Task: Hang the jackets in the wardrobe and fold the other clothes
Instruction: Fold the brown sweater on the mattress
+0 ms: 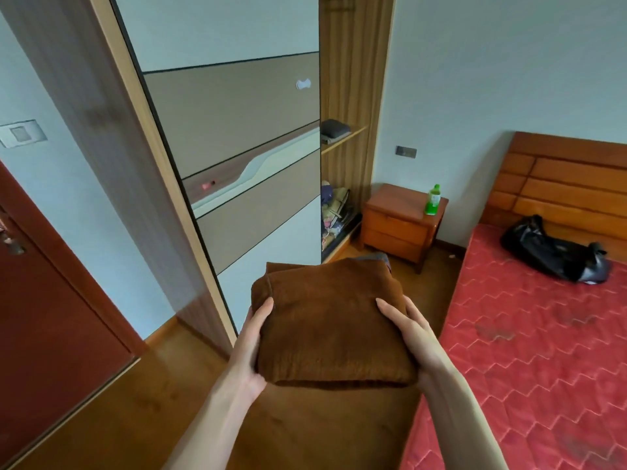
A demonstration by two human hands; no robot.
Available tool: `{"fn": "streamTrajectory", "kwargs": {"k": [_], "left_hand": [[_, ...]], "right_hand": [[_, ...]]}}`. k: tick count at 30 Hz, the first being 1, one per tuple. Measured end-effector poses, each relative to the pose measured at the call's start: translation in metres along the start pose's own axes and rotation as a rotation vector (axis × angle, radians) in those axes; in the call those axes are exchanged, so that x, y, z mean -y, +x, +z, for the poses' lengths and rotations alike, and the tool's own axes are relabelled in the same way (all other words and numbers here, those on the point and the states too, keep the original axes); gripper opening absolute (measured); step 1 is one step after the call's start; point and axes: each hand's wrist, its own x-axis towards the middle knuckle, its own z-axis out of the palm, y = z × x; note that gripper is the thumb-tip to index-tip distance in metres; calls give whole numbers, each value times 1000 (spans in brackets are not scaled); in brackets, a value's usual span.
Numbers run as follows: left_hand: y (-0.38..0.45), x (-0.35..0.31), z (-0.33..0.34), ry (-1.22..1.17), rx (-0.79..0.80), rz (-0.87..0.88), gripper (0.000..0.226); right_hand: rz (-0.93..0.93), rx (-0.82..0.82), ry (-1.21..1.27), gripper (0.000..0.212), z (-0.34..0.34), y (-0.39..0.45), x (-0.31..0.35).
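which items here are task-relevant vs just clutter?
Task-relevant:
folded brown garment, held by left hand and right hand
wardrobe, open section
folded dark clothes on its shelf
black jacket on the bed

Clutter:
green bottle
nightstand
red door

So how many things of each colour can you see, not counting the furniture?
Brown: 1, the folded brown garment, held between the left hand and right hand.
Green: 1, the green bottle on the nightstand.
Black: 1, the black bag on the bed.
Dark grey: 1, the folded clothes on the wardrobe shelf.
Total: 4
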Motion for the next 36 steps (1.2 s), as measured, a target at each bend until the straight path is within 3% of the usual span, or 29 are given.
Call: {"fn": "streamTrajectory", "kwargs": {"k": [10,24,36], "left_hand": [[127,-66,39,114,173,-60,59],[366,-195,131,216,398,-83,60],[514,-206,229,173,439,-139,58]], "right_hand": [[-89,-139,-4,46,28,100,41],[-214,-352,1,50,68,310,122],[-86,-367,80,52,20,428,169]]}}
